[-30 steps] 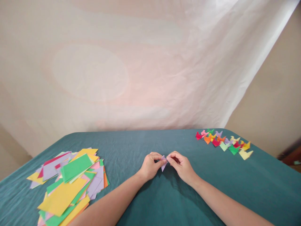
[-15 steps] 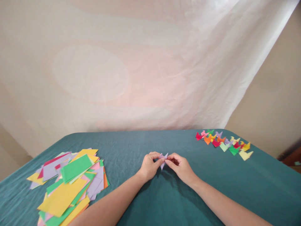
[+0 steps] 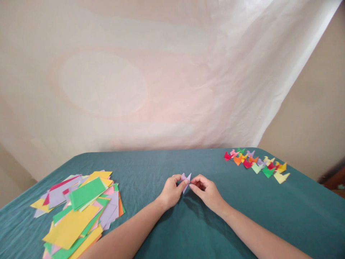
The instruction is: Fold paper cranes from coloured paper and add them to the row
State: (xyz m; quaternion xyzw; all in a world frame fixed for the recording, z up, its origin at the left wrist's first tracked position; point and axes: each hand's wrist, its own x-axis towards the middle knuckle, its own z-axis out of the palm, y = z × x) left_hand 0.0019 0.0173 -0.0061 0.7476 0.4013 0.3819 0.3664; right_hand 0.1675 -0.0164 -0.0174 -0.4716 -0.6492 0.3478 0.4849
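Near the middle of the table, my left hand (image 3: 171, 190) pinches a small folded lilac paper bird (image 3: 184, 187) between thumb and fingers. Two pointed ends of the bird stick up and another points down; part of it is hidden behind my left thumb. Just right of the bird is my right hand (image 3: 205, 190), its curled fingers and thumb slightly apart at the paper's edge. Whether the right fingertips still brush the paper is hard to see.
A loose pile of coloured paper pieces (image 3: 72, 225) lies on the left of the green-covered table (image 3: 151, 165). Several small folded paper birds (image 3: 268, 172) stand in rows at the far right. A pale cloth (image 3: 172, 79) hangs behind the table.
The lilac bird has tilted and shifted slightly left in my left hand. My right fingertips have come away from its right side a little.
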